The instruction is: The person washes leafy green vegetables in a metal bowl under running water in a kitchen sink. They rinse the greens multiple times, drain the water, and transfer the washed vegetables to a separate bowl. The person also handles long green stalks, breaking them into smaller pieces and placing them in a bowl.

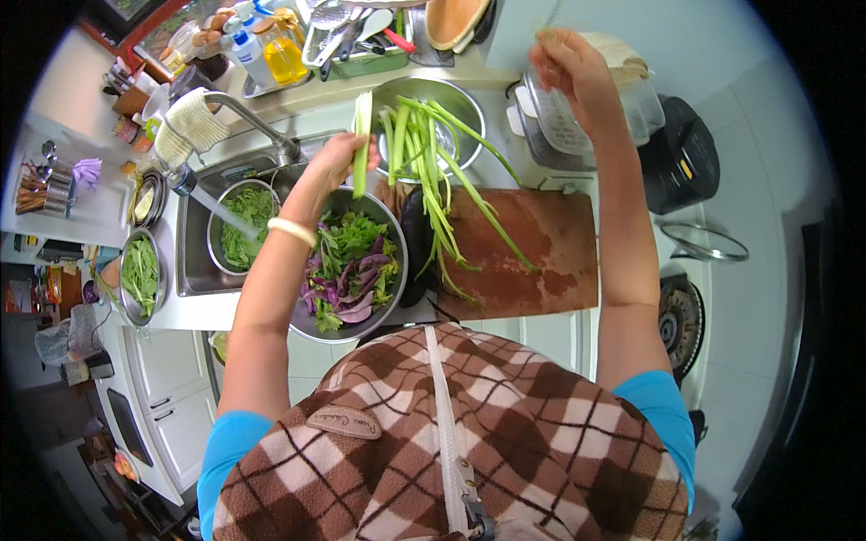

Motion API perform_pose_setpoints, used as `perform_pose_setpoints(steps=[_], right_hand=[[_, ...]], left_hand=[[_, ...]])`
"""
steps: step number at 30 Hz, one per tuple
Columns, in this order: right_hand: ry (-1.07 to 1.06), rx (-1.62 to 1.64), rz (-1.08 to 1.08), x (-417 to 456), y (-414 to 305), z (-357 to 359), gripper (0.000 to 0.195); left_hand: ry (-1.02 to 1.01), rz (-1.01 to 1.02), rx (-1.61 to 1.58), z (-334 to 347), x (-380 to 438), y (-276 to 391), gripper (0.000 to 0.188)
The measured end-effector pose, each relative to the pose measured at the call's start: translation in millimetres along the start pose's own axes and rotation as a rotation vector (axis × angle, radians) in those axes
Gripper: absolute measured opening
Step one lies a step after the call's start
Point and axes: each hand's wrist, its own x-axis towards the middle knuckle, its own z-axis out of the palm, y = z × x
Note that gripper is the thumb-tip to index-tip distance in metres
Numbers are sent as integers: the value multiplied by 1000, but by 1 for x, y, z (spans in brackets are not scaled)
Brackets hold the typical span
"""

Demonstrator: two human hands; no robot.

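My left hand (pixel 344 157) grips a pale green celery stalk (pixel 363 125), which stands upright in the view. More celery stalks (pixel 426 149) lie across a stainless steel bowl (pixel 479 115), their thin ends drooping over a wooden cutting board (pixel 548 230). Below my left hand sits a larger metal bowl (pixel 402 291) with green leaves (pixel 348 237) and purple leafy pieces (pixel 358 277). Raised at the upper right, my right hand (pixel 572 71) is blurred before a clear plastic container (pixel 632 105); whether its curled fingers pinch anything is unclear.
Water runs from the faucet (pixel 183 179) into a bowl of greens (pixel 247 209) in the sink (pixel 193 270). Dark eggplants (pixel 414 233) lie left of the board. A glass lid (pixel 707 243) and gas burner (pixel 680 324) are at right. Another bowl of leaves (pixel 141 274) stands left.
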Motion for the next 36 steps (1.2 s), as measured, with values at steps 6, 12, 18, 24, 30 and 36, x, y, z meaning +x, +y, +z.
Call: perform_pose_setpoints(steps=[6, 12, 18, 24, 30, 36], right_hand=[[-497, -1287, 209, -101, 96, -69, 23], [-242, -1210, 460, -76, 164, 21, 32], [-204, -1165, 430, -44, 222, 49, 32], [-326, -667, 623, -58, 123, 3, 25], [-155, -648, 403, -119, 46, -15, 26], [-137, -812, 43, -118, 67, 6, 24]], left_hand=[[162, 33, 204, 20, 118, -29, 30], [310, 96, 949, 8, 123, -38, 51], [311, 432, 989, 37, 104, -25, 45], [140, 434, 911, 27, 87, -13, 27], [-219, -78, 517, 107, 16, 2, 51], [-251, 298, -797, 168, 17, 1, 37]])
